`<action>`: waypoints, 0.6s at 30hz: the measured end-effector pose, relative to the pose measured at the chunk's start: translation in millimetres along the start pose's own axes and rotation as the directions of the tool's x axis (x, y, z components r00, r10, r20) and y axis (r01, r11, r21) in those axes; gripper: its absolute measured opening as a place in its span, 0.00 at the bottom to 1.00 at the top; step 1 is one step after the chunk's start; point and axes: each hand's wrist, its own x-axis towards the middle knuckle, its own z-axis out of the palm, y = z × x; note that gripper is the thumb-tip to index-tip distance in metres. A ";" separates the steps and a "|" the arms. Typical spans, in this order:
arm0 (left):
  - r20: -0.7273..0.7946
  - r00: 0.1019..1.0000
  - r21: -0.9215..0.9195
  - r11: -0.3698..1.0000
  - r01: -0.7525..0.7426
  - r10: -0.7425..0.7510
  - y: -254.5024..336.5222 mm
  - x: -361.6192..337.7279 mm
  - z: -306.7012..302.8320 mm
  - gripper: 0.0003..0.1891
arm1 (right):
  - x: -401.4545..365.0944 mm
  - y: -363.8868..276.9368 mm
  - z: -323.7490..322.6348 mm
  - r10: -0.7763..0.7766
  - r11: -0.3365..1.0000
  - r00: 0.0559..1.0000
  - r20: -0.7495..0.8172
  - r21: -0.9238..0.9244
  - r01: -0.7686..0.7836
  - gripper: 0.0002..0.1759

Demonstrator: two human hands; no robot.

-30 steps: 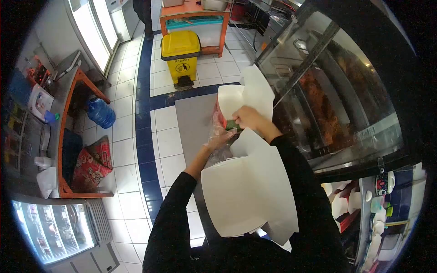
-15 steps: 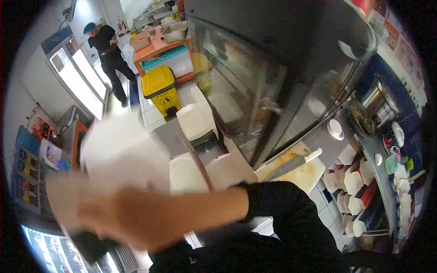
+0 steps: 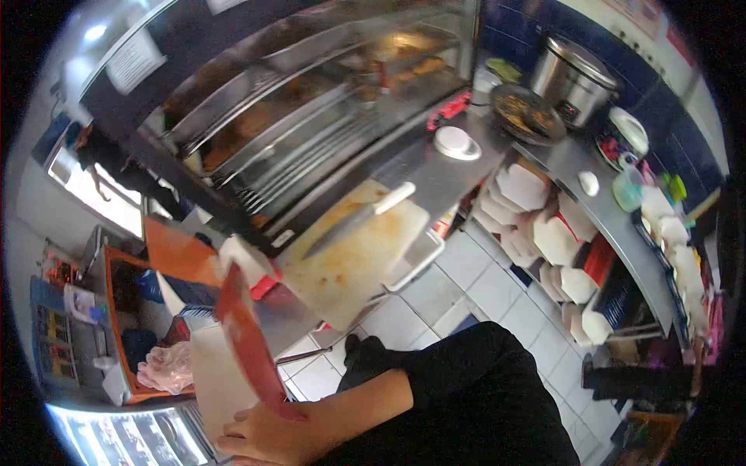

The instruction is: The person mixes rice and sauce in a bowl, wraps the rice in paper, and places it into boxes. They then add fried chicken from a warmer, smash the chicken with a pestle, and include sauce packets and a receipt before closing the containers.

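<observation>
My right hand (image 3: pixel 272 435) reaches across to the lower left, fingers closed at the bottom of a red-and-white cardboard takeaway box (image 3: pixel 211 365). A curved red panel (image 3: pixel 252 342) of it rises above my wrist, blurred by motion; its full shape is hard to make out. Just beyond are a white carton (image 3: pixel 245 260) with red edges and a blurred orange panel (image 3: pixel 183 252). A clear plastic bag (image 3: pixel 165 367) lies to the left. On a stained cutting board (image 3: pixel 350 260) rests a knife (image 3: pixel 346 225) with a white handle. My left hand does not show.
A glass-fronted food cabinet (image 3: pixel 311 116) stands behind the board. White cartons (image 3: pixel 556 237) are stacked under the right counter, near a pan (image 3: pixel 528 116) and a steel cooker (image 3: pixel 571 81). A person (image 3: pixel 116 167) stands at the far left. Tiled floor (image 3: pixel 474 272) shows below.
The view has swung right, bringing the food cabinet and cutting board to the middle. My right hand appears lower, and the white blur above it now shows as red and white card.
</observation>
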 end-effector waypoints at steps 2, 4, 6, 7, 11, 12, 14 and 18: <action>0.042 0.999 -0.090 0.996 -0.001 0.004 10.9 -24.8 44.1 0.30 | -17.0 -29.3 -47.7 0.135 0.971 0.986 0.096 -0.209 -0.113 0.17; 0.088 0.996 -0.189 0.982 0.004 0.013 16.2 -54.1 92.8 0.30 | -39.7 -44.7 -87.6 0.142 0.923 0.987 0.079 -0.369 -0.104 0.21; 0.158 0.987 -0.306 0.952 0.027 0.023 14.2 -86.2 148.7 0.29 | -66.4 -60.2 -148.4 0.065 0.897 0.997 -0.044 -0.435 -0.077 0.22; 0.197 0.980 -0.369 0.928 0.041 0.035 11.1 -104.1 178.5 0.29 | -82.6 -69.9 -183.1 0.064 0.876 0.990 -0.128 -0.469 -0.117 0.23; 0.339 0.934 -0.312 0.923 0.225 -0.113 -4.3 -205.6 315.8 0.23 | -169.3 -98.5 -335.1 0.052 0.718 0.894 -0.445 -0.606 -0.343 0.23; 0.346 0.912 -0.183 0.937 0.298 -0.222 -4.0 -234.3 354.3 0.20 | -196.0 -102.8 -375.8 0.095 0.609 0.870 -0.484 -0.663 -0.435 0.23; 0.519 0.841 -0.171 0.945 0.279 -0.154 -15.5 -292.9 434.1 0.15 | -258.9 -101.4 -455.1 0.164 0.300 0.839 -0.519 -0.784 -0.544 0.20; 0.855 0.515 -0.075 0.997 0.002 0.063 -72.8 -378.5 594.7 0.16 | -379.5 -96.5 -609.2 0.226 -0.257 0.723 -0.652 -0.756 -0.602 0.18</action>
